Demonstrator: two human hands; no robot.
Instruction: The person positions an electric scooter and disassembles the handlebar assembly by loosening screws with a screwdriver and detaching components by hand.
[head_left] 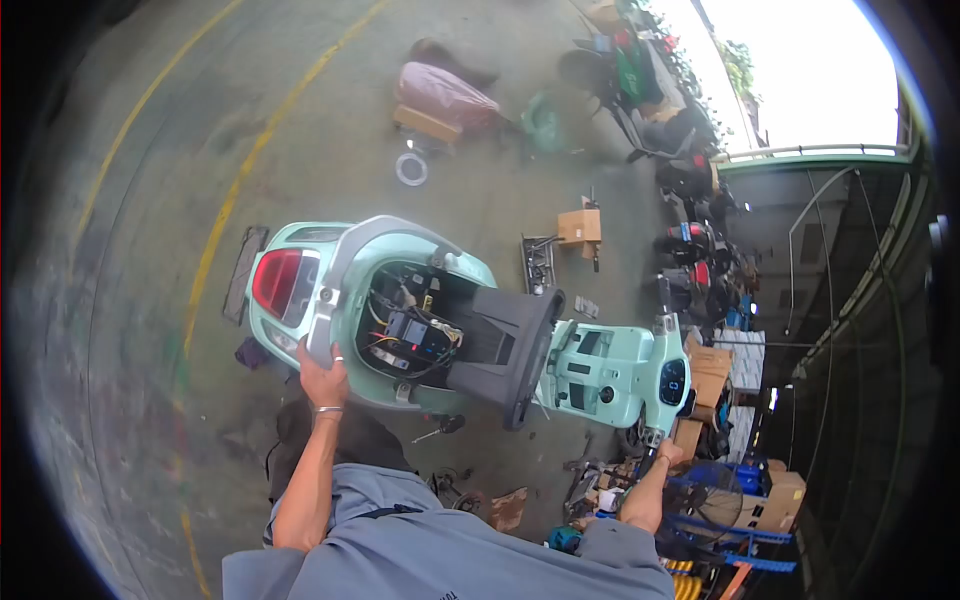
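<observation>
Mint-green scooter [465, 265] stands lengthwise in front of you on the grey floor [150, 330], its red tail light [283, 283] toward your left and its handlebar [653, 436] toward your right. Your left hand [323, 380] is on the grey grab rail [345, 250] at the tail, its grip holding the rail's near end (the undersides of the fingers are hidden), with a wristband [328, 408] showing below it. Your right hand [670, 452], on an outstretched arm, has its grip closed about the near end of the handlebar. Between your hands, the scooter's body is open on top: you can see a bay [425, 345] of wires [380, 340], and next to it, on the handlebar side, a dark grey panel [485, 375].

As for writing, the dash display [673, 382] shows lit pale figures too small to read with certainty, and the dark lettering [440, 595] on your grey shirt [430, 550] is cut by the lower edge. Beyond the scooter, a cardboard box [578, 228] sits beside a dark metal frame [538, 263]; farther off, a silver ring-shaped part [411, 169] lies near a pink-covered bundle [445, 95]. To your right, a fan [705, 490] stands close to more boxes [775, 500].
</observation>
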